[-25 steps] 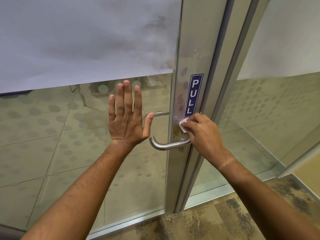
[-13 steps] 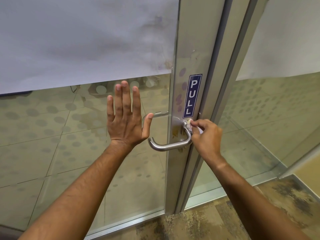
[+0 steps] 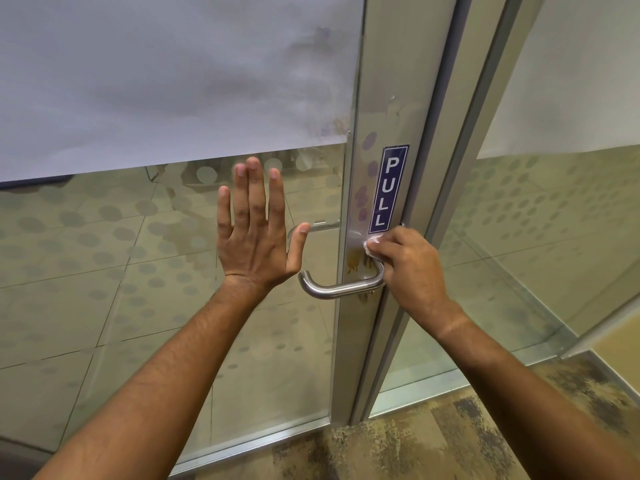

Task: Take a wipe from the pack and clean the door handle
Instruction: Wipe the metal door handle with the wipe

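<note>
A curved steel door handle sticks out from the metal door frame below a blue PULL sticker. My right hand is shut on a small crumpled white wipe, pressing it against the frame just above the handle's base, under the sticker. Brownish smears show on the frame beside the wipe. My left hand lies flat and open against the glass door panel, fingers spread upward, just left of the handle. The wipe pack is not in view.
Frosted film covers the upper glass. A second glass panel stands to the right of the frame. Patterned carpet lies below, and tiled floor shows through the glass.
My right hand with the wipe has moved up from the handle's bend to the frame plate just under the PULL sticker. My left hand stays flat on the glass.
</note>
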Tool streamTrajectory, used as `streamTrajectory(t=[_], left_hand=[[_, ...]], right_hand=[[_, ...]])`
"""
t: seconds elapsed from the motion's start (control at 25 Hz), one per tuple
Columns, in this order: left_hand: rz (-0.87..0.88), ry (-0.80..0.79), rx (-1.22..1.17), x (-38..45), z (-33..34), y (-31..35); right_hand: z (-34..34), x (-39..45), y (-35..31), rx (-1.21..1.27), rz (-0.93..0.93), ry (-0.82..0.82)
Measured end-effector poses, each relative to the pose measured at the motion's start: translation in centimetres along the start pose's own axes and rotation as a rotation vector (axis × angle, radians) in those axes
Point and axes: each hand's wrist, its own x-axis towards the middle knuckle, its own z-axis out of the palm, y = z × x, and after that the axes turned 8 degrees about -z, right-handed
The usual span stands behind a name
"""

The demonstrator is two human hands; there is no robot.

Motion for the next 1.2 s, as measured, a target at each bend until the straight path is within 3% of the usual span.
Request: streamTrajectory(t=[0.12, 0.2, 0.52, 0.68, 0.92, 1.2], left_hand=[[-0.001, 0.001, -0.006, 0.0, 0.0, -0.1], [0.000, 0.006, -0.014, 0.0, 0.0, 0.0], [0.014, -0.001, -0.001, -0.1, 0.1, -0.1], [0.014, 0.011, -0.011, -0.1, 0.1, 0.0], [0.015, 0.023, -0.014, -0.2, 0.2, -0.2], [0.014, 0.024, 0.002, -0.2, 0.4, -0.1]], right_hand=[[-0.5, 0.5, 0.1, -0.186, -0.205, -0.151], [-0.7, 0.5, 0.4, -0.198, -0.236, -0.160], [1.1, -3.2, -0.6, 0.177, 0.183, 0.299], [2.5, -5.3, -1.2, 0.210, 0.319, 0.466], [3.9, -2.9, -0.3, 0.176, 0.219, 0.538], [6.0, -4.2, -0.4, 0.124, 0.207, 0.430]])
